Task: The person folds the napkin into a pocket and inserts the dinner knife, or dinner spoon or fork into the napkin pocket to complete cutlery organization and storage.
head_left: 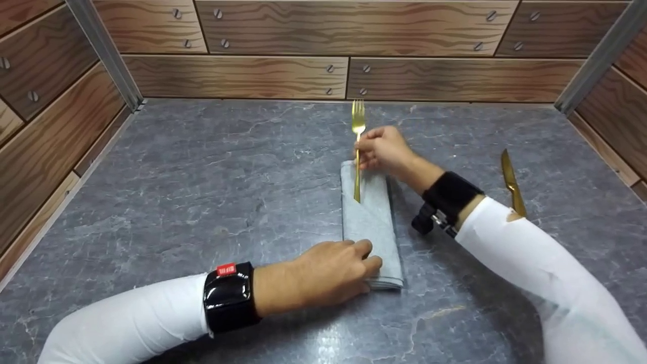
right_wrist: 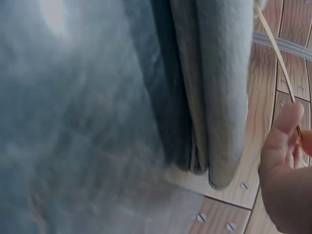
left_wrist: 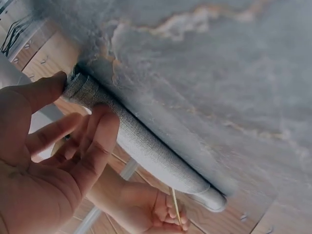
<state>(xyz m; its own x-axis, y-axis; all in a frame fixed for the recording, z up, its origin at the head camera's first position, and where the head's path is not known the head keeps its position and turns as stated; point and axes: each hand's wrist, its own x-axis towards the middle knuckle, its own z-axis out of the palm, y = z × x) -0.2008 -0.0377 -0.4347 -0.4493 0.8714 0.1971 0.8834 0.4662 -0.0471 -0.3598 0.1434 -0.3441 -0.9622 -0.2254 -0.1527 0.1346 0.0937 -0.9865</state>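
A folded grey cloth napkin (head_left: 374, 227) lies lengthwise on the marbled tabletop, with a diagonal fold across its upper part. My right hand (head_left: 386, 149) pinches a gold fork (head_left: 358, 119) by its handle, tines pointing away from me. The handle's lower end meets the napkin at the diagonal fold; whether it has entered the fold I cannot tell. At the napkin's near end, my left hand (head_left: 331, 268) holds the left edge, fingers bent over the top and thumb by the corner. The left wrist view shows that thumb against the napkin's layered end (left_wrist: 80, 87).
A gold knife (head_left: 511, 182) lies to the right, its handle partly hidden by my right sleeve (head_left: 546, 268). Wood-patterned panels (head_left: 283, 76) border the tabletop (head_left: 227, 167) at the back and sides.
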